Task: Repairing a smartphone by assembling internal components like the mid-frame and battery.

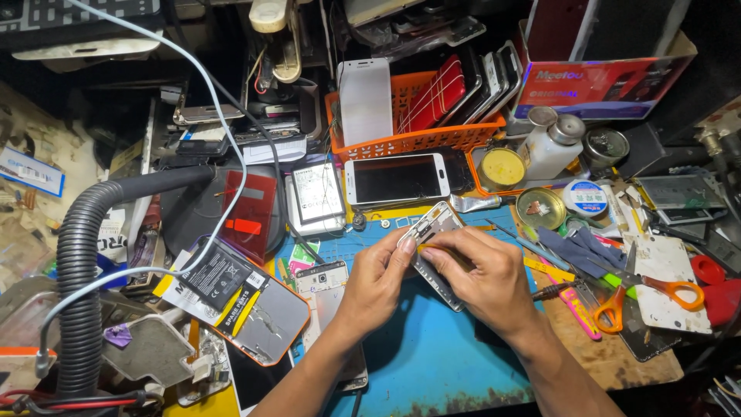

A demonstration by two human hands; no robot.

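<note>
Phone frame [436,251], a pale opened shell lying aslant, sits above the blue mat [432,347] at the middle of the table [610,363], held between both hands. The left hand [378,282] comes up from below with its wrist bent, fingers curled about the frame's left edge and its thumb pressed on the upper part. The right hand [486,278] reaches in from the lower right, palm down, fingers closed over the frame's lower half and pinching a thin yellow tool [436,247] against it. Behind the hands, an orange basket [417,139] holds a row of phones [455,89] standing on edge, a white one [365,100] at the left end. A white phone [396,178] with a dark screen lies flat just in front of the basket. To the right stand a round tin [540,208] with small parts inside, a yellow-lidded tin [502,167] and a white bottle [549,147]. Orange-handled scissors [644,293] lie near the right hand.
</note>
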